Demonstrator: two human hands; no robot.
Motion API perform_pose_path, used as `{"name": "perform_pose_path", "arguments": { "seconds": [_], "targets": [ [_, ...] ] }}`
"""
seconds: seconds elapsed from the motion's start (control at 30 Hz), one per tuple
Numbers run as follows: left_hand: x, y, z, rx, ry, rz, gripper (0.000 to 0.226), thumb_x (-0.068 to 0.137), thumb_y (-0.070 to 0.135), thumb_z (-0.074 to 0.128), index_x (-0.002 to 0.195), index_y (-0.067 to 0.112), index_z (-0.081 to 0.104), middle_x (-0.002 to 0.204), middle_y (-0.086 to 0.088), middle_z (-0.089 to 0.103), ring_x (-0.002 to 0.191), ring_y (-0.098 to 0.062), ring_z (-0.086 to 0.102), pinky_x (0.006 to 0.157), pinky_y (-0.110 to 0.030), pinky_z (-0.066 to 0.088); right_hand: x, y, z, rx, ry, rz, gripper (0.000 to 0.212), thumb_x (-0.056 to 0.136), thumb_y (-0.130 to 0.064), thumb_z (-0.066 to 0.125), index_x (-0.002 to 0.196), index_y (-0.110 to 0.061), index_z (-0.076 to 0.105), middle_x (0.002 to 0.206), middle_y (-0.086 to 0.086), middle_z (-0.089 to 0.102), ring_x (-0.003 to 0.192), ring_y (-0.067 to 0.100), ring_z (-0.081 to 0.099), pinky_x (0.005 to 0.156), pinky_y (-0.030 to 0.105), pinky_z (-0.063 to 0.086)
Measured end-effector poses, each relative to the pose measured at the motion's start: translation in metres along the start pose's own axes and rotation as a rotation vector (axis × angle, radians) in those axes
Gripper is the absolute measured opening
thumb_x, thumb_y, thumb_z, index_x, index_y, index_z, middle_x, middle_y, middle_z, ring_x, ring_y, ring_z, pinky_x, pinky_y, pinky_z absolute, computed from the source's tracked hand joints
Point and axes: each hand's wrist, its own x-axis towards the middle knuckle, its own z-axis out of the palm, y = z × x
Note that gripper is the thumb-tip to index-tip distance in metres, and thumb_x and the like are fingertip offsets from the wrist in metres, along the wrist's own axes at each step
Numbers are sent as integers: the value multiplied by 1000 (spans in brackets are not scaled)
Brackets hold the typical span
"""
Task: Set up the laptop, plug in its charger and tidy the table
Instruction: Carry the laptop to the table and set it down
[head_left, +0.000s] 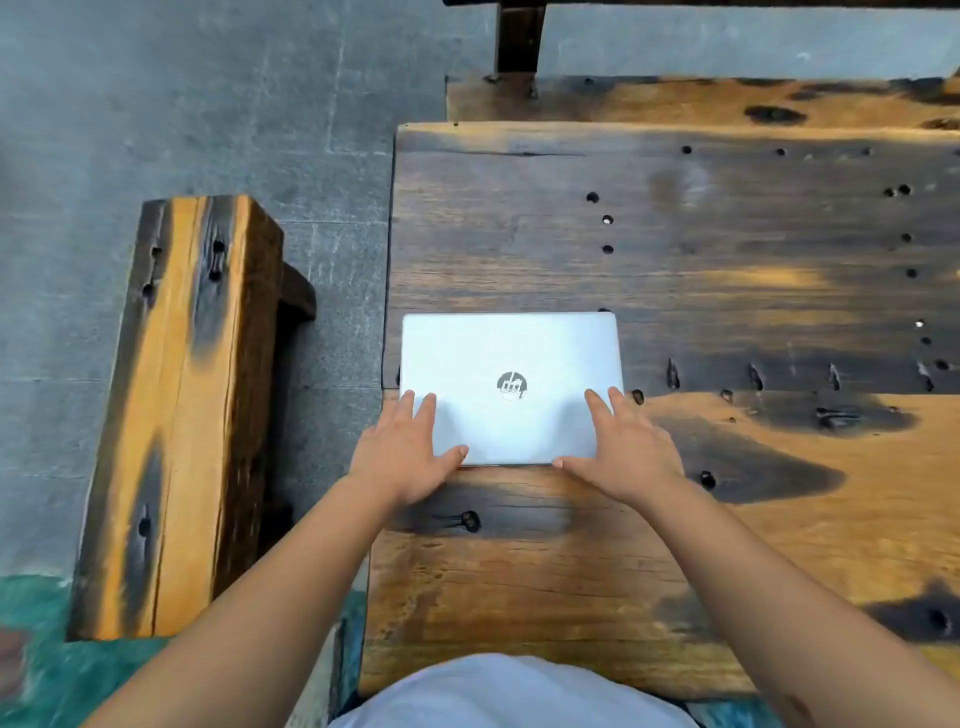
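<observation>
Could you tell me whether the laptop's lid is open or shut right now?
Shut. The laptop lies flat on the table, logo side up, with no screen or keyboard showing; both hands rest on its lid.

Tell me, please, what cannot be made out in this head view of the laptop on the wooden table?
- Laptop: lid closed, so screen and keyboard are hidden; side ports face away.
- Near lid corners: covered by the left hand and right hand.
- Charger: none appears in this view.
- Table: its right side is cut off by the frame edge.
- Bottom-left corner: a blurred reddish shape, unidentifiable.
- Bench: the far bench's top runs past the upper edge.
</observation>
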Motion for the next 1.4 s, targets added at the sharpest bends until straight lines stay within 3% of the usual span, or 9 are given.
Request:
{"name": "perform_pose_path", "arguments": {
  "seconds": [0.2,0.4,0.53,0.7,0.87,1.1,1.27,1.33,1.4],
  "targets": [
    [42,-2,7,-396,-7,-188,86,88,56,57,150,8,19,156,-16,22,142,-35,26,115,-49,28,51,7,4,77,-27,95,102,74,-77,57,153,-35,9,165,3,5,149,31,15,110,51,35],
    [74,5,13,-688,109,-405,95,85,49,67,152,8,13,153,-21,27,143,-37,22,116,-50,23,82,6,14,218,-34,199,107,73,-70,66,153,-37,4,165,6,-8,148,36,10,115,51,28],
    [84,5,12,-745,238,-468,97,84,46,68,153,6,13,154,-19,32,142,-37,31,114,-49,31,92,0,20,368,2,307,117,69,-63,74,152,-37,-3,159,14,11,141,40,20,109,49,32],
    [91,6,7,-734,265,-582,81,79,47,72,138,4,37,140,-19,46,131,-39,41,107,-49,37,103,-8,16,522,88,466,125,66,-59,80,154,-30,-4,151,15,25,135,39,26,106,48,32],
    [97,-5,4,-727,200,-596,73,77,47,76,127,3,47,130,-17,57,120,-38,54,100,-49,45,113,5,6,797,105,604,112,60,-55,86,146,-18,24,146,13,39,132,38,40,106,51,40],
    [71,-18,9,-717,145,-539,51,78,46,77,106,13,50,117,-13,64,104,-34,61,87,-45,52,92,23,10,1000,-5,499,74,61,-44,89,119,-14,56,120,7,66,104,30,65,90,50,54],
    [43,-27,2,-747,133,-496,51,76,48,78,105,14,53,112,-7,66,98,-30,63,87,-47,53,65,35,7,1210,-122,333,66,70,-18,88,122,-14,49,118,6,68,96,25,70,77,47,60],
    [26,-25,-4,-796,150,-465,54,75,50,78,109,14,55,111,-6,67,97,-28,65,87,-49,54,49,35,0,1280,-121,286,58,71,-16,87,114,-22,48,116,4,67,90,18,72,64,37,60],
    [9,-19,-10,-871,173,-434,57,74,48,78,113,12,57,112,-7,68,97,-29,66,88,-51,54,32,36,-8,1334,-116,250,54,74,-17,85,111,-24,46,117,4,66,94,22,72,67,41,60]
  ]
}}
